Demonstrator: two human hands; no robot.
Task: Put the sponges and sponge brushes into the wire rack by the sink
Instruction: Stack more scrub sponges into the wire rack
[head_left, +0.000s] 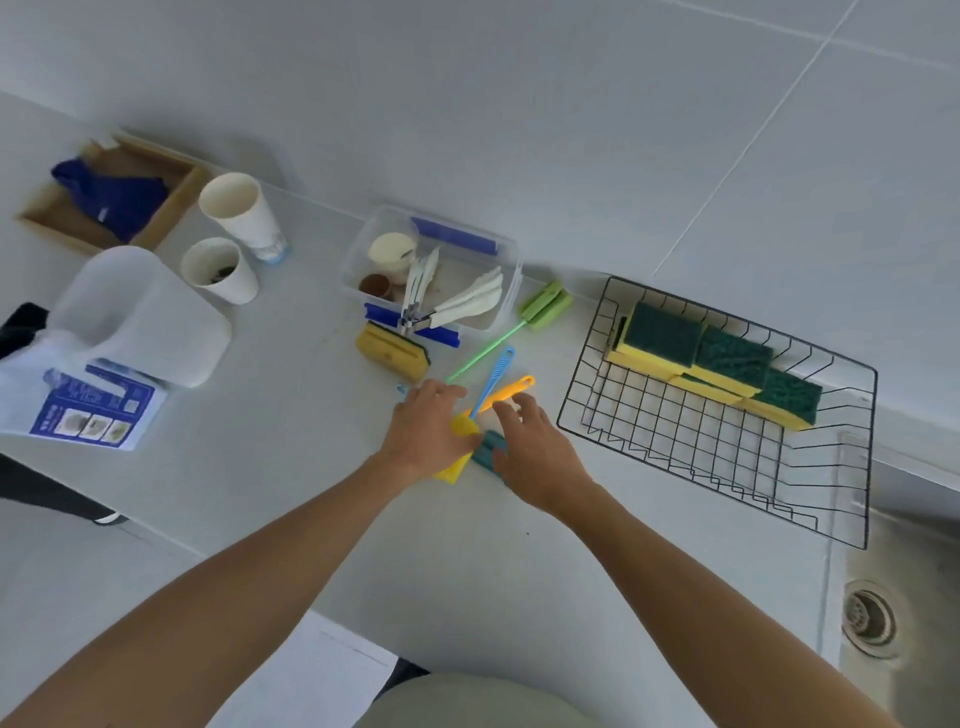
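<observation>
The black wire rack (675, 447) stands right of centre and holds several yellow-and-green sponges (722, 364) along its far side. On the counter lie a yellow sponge brush (506, 392), a blue sponge brush (496, 371) and a green sponge brush (540, 309), their handles crossing. A loose yellow-and-green sponge (392, 353) sits by the plastic box. My left hand (426, 431) rests over the yellow brush's sponge head, fingers curled on it. My right hand (530, 452) hovers over the blue brush's teal head, fingers apart.
A clear plastic box (511, 260) of utensils stands behind the brushes. Two paper cups (239, 218), a white jug (140, 317), a leaflet (93, 410) and a wooden tray (171, 218) with blue cloth occupy the left. The steel sink (904, 597) lies at right.
</observation>
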